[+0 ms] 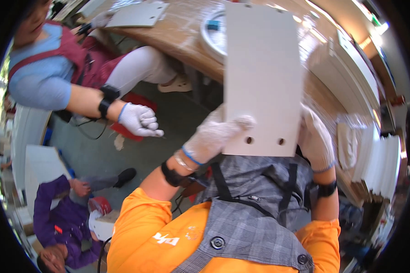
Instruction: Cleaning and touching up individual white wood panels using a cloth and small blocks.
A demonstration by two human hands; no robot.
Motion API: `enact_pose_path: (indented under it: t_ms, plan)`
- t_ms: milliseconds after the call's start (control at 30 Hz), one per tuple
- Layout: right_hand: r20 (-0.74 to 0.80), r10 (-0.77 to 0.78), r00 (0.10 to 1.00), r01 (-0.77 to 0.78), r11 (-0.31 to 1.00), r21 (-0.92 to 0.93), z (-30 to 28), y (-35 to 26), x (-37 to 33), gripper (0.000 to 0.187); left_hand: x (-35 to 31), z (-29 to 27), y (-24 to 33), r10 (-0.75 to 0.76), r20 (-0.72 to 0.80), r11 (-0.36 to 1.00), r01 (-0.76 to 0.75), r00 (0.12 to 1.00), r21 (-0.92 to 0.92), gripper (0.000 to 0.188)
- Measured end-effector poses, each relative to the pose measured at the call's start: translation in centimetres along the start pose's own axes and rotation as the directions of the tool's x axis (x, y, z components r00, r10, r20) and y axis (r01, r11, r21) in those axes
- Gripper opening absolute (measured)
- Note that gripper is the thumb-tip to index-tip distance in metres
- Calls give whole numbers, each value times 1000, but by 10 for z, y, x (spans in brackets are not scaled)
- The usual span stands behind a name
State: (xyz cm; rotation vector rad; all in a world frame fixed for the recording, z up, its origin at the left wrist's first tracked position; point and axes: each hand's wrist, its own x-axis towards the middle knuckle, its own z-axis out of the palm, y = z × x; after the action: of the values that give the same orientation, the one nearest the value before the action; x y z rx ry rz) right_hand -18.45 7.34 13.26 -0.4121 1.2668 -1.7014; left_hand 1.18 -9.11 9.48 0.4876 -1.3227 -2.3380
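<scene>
A long white panel [263,82] with two dark holes near its lower end stands in front of me, its far end over the wooden table. My left hand [219,136], in a white knit glove, grips its lower left edge with the thumb lying on the face. Along the lower right edge rests my gloved right hand [315,136]; its palm is turned to the panel and its fingers partly pass behind it. The panel's lower end sits just above my grey checked apron [255,191].
A wooden workbench [182,36] carries a round white container [212,34] and another white panel [139,14]. Stacked white boards [351,75] stand at right. At left a co-worker's gloved hand [139,119] reaches toward my side; a person in purple [61,214] sits lower left.
</scene>
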Motion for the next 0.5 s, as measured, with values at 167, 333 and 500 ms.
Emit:
enact_pose_path:
  t_ms: [167,333,500]
  plan:
    - [-48,-163,985,170,954,248,-22,-26,79,36,-26,-23,-1,13,-150,1000,-13,989,0,45]
    - [-289,-172,942,254,927,275,-10,-30,112,30,-50,-38,-10,4,-220,999,-15,976,-49,48]
    - [-330,-115,937,230,913,336,-12,-23,130,28,-61,-44,-15,2,-286,999,-12,958,-33,49]
